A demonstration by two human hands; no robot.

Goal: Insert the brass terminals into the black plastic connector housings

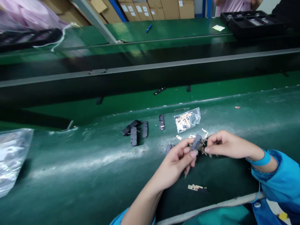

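Observation:
My left hand (175, 162) is closed around a small dark grey plastic part (196, 142), held tilted between thumb and fingers. Just right of it, my right hand (226, 145) has thumb and forefinger brought together over a loose pile of small cream strips (202, 149); whatever lies between those fingertips is too small to make out. Behind both hands lies a clear plastic bag (187, 120) with more cream strips in it. Another dark part (169, 148) shows partly behind my left hand.
Several dark plastic parts (133, 136) lie left of my hands, with a single one (161, 122) near the bag. A cream strip (195, 187) lies near the front edge. Plastic wrap (14, 156) is far left. Black trays (255, 23) and a person (234, 7) are across the bench.

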